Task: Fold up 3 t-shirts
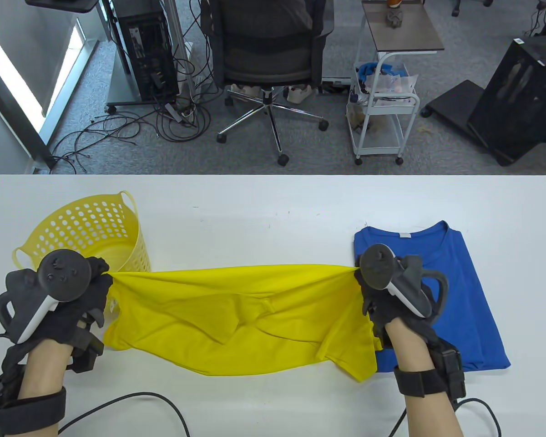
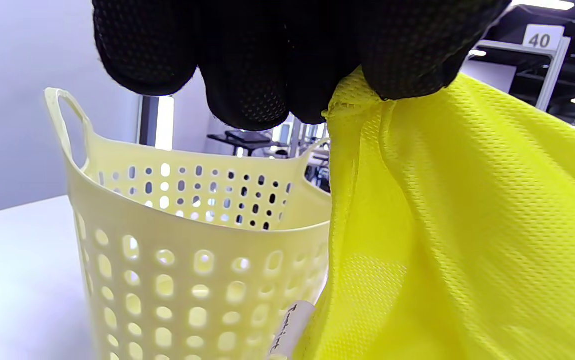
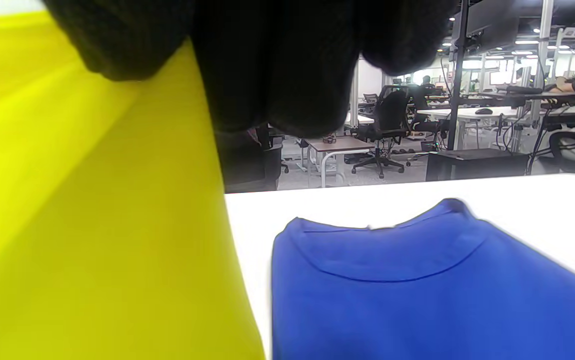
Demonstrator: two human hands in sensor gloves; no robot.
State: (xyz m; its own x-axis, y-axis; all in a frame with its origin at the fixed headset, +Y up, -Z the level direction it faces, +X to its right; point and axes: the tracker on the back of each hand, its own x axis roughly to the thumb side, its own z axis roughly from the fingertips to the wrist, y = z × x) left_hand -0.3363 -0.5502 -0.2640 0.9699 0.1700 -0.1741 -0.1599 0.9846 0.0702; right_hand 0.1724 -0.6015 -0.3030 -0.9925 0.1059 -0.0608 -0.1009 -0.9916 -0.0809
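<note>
Your left hand (image 1: 57, 296) pinches one end of the yellow shirt (image 1: 241, 318), fingers (image 2: 247, 75) curled tight on a gathered bit of hem, as the left wrist view shows plainly. Your right hand (image 1: 393, 291) grips the other end, its fingers (image 3: 267, 75) closed over the cloth (the right wrist view shows only dark glove against yellow, so the exact pinch is hard to read). Between your two hands the shirt's top edge is pulled taut above the table (image 1: 273, 200), while the rest sags in loose folds and its lower edge lies on the tabletop.

The yellow basket (image 1: 95, 232) stands upright at the left, just behind your left hand, and the shirt's end hangs right beside its wall. The blue shirt (image 1: 459, 291) lies folded flat on the right, collar facing away from you, partly under your right hand and the yellow shirt's corner
</note>
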